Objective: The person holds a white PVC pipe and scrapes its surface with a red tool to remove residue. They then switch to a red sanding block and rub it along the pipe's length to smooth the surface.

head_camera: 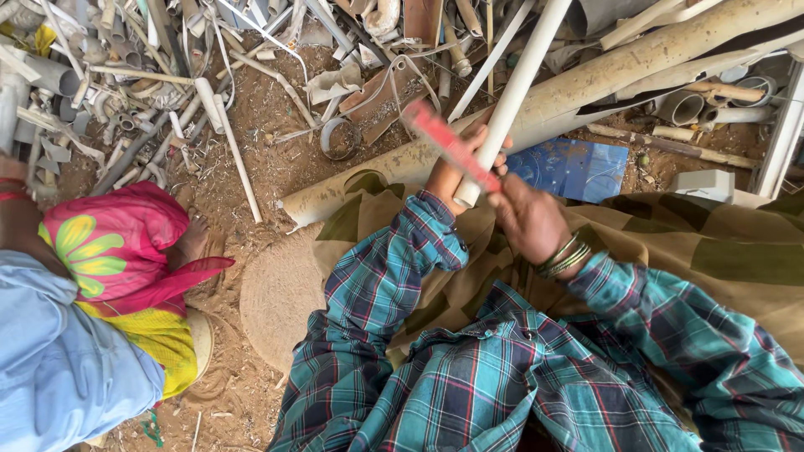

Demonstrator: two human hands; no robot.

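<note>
While bracing white pipe at frame centre | left hand wrapped around pipe's lower end, steadying it | right hand closed on red tool, laid across pipe | big dusty pipe behind | seated co-worker's foot left of frame

Two hands are seen, the left hand and the right hand. One white pipe and one red tool are held. Scrap pipe pieces are too many to be counted.
</note>
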